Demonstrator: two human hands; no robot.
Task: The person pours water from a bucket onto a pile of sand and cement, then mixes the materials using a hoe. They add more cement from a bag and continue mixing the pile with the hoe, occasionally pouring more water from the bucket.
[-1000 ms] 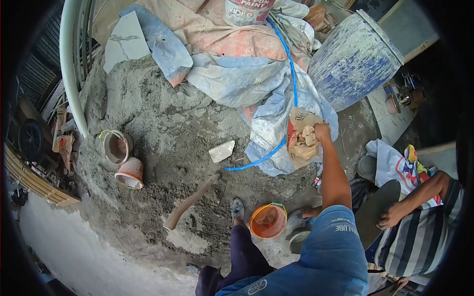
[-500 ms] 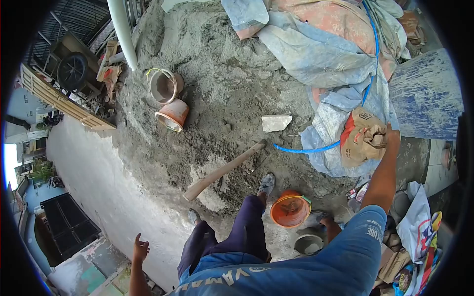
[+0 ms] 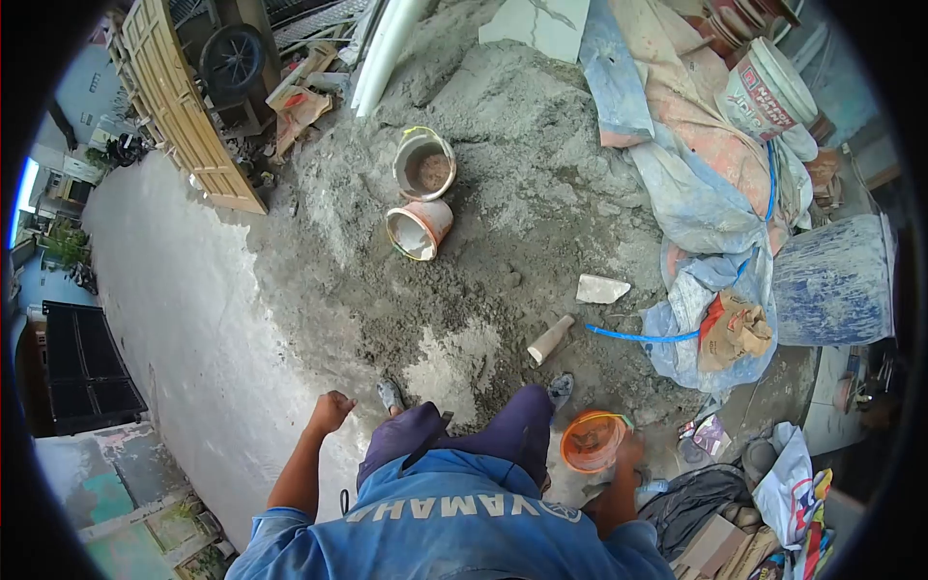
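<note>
My right hand [image 3: 630,450] is low beside the orange bucket [image 3: 593,441], its blurred fingers right at the rim near the yellow handle. Whether it grips the bucket I cannot tell. On the other side, my left hand [image 3: 332,411] hangs over the pale concrete with its fingers curled in and nothing in them. A wooden tool handle [image 3: 551,340] rises from the mortar in front of my feet, looking short from this angle. The crumpled brown paper bag [image 3: 735,331] lies on the tarp to the right, away from both hands.
Two more buckets, one upright [image 3: 425,166] and one tipped [image 3: 420,230], sit on the grey mortar heap [image 3: 527,135]. A broken pale slab [image 3: 602,289] lies near the tarp [image 3: 691,208]. A blue-stained drum [image 3: 836,280] stands at right. Sacks [image 3: 783,483] lie lower right.
My right hand has left the paper bag and come down beside the orange bucket. My left hand has moved forward and curled its fingers. The view has shifted, and the wooden handle looks shorter.
</note>
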